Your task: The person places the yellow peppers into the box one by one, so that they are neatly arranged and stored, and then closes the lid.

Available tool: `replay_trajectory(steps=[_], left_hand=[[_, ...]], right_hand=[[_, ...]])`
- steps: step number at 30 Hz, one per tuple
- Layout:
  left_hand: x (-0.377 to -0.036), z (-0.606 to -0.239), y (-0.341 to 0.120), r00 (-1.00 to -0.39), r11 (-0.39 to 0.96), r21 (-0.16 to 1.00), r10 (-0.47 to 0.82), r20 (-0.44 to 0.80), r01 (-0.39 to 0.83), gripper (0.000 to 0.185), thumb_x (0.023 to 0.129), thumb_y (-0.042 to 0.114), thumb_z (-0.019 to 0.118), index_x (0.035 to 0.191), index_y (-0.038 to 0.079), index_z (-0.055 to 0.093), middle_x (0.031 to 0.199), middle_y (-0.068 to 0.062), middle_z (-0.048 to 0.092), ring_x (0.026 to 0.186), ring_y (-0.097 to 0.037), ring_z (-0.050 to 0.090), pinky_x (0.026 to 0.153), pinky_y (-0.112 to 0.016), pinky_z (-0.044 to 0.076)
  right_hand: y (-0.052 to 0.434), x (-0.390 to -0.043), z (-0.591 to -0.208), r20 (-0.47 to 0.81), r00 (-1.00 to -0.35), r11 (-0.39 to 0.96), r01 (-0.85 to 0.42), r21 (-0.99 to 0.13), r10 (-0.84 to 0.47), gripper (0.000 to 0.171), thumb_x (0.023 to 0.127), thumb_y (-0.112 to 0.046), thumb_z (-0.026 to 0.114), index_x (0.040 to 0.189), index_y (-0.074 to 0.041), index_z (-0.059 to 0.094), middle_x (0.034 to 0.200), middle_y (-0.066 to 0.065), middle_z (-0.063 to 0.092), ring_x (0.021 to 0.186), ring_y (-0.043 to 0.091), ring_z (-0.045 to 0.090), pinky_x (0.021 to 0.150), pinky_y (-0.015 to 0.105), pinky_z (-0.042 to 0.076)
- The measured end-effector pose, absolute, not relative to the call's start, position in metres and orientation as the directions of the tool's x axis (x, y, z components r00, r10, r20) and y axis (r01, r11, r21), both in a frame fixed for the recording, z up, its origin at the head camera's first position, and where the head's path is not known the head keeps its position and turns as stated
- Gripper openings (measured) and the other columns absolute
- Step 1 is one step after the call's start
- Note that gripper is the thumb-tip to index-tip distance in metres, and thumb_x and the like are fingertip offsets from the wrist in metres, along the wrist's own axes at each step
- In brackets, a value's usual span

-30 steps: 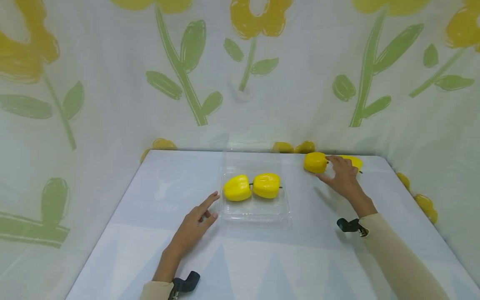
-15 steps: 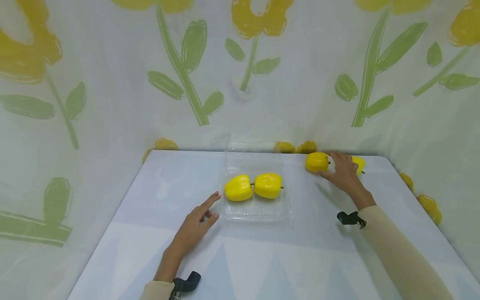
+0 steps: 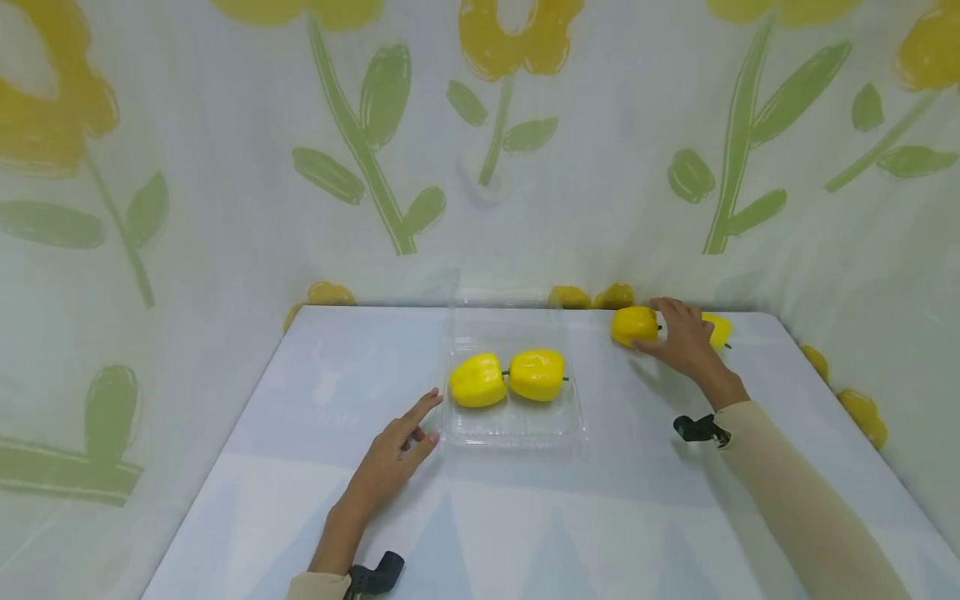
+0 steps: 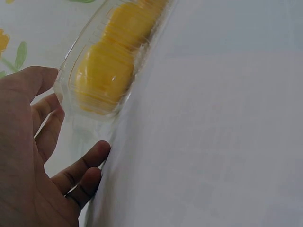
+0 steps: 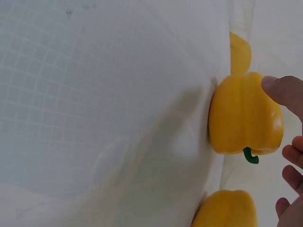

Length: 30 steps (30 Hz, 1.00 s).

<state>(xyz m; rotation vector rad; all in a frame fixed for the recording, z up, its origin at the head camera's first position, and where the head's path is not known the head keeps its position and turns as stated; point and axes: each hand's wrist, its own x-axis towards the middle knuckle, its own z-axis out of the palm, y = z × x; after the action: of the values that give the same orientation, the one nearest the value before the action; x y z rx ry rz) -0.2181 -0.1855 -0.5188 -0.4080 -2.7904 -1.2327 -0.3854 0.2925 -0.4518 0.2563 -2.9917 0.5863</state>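
My right hand [image 3: 681, 340] is at a yellow bell pepper [image 3: 632, 326] near the table's back edge. Its thumb lies on the near side and its fingers reach round the far side. In the right wrist view the thumb tip presses on this pepper [image 5: 244, 116], whose green stem shows. Another yellow bell pepper [image 3: 717, 330] sits behind the hand, partly hidden. My left hand [image 3: 390, 454] rests with loosely extended fingers beside a clear plastic clamshell container [image 3: 517, 427], fingertips right at its left edge. Inside the container lie two yellow bell peppers, a left one [image 3: 477, 381] and a right one [image 3: 536, 375].
The container's clear lid [image 3: 502, 321] stands open toward the back of the white table [image 3: 300, 467]. A pale curtain [image 3: 592, 167] printed with yellow flowers surrounds the back and sides of the table. Black wrist-camera mounts [image 3: 378, 573] sit at the sleeves.
My right hand has moved slightly in round the pepper, its thumb now overlapping the near side. The left hand and the container have stayed in place.
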Motion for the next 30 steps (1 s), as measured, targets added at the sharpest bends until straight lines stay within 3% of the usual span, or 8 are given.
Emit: replay_trajectory(steps=[9, 17, 30], left_hand=[[-0.218, -0.519, -0.187, -0.965, 0.645, 0.719, 0.212, 0.158, 0.259, 0.057, 0.101, 0.049, 0.054, 0.154, 0.041, 0.037, 0.145, 0.023, 0.046, 0.09, -0.012, 0.049, 0.078, -0.034, 0.045], [-0.217, -0.518, -0.186, -0.965, 0.644, 0.72, 0.207, 0.161, 0.258, 0.056, 0.102, 0.048, 0.054, 0.155, 0.04, 0.037, 0.149, 0.027, 0.039, 0.091, -0.012, 0.05, 0.079, -0.035, 0.045], [-0.215, -0.517, -0.186, -0.968, 0.651, 0.718, 0.202, 0.149, 0.246, 0.056, 0.102, 0.043, 0.057, 0.154, 0.04, 0.037, 0.14, 0.017, 0.052, 0.089, -0.012, 0.049, 0.078, -0.034, 0.044]], right_hand=[[0.298, -0.394, -0.459, 0.07, -0.986, 0.915, -0.164, -0.369, -0.149, 0.088, 0.087, -0.046, 0.075, 0.15, -0.001, 0.033, 0.153, 0.029, 0.028, 0.132, 0.054, 0.021, 0.096, 0.073, 0.018], [0.304, -0.4, -0.458, 0.067, -0.981, 0.913, -0.194, -0.358, -0.182, 0.079, 0.088, -0.04, 0.075, 0.147, -0.002, 0.038, 0.15, 0.029, 0.032, 0.131, 0.054, 0.022, 0.095, 0.071, 0.018], [0.302, -0.394, -0.46, 0.1, -0.972, 0.905, -0.236, -0.353, -0.215, 0.076, 0.086, -0.039, 0.079, 0.143, -0.001, 0.046, 0.146, 0.028, 0.039, 0.133, 0.049, 0.024, 0.098, 0.069, 0.016]])
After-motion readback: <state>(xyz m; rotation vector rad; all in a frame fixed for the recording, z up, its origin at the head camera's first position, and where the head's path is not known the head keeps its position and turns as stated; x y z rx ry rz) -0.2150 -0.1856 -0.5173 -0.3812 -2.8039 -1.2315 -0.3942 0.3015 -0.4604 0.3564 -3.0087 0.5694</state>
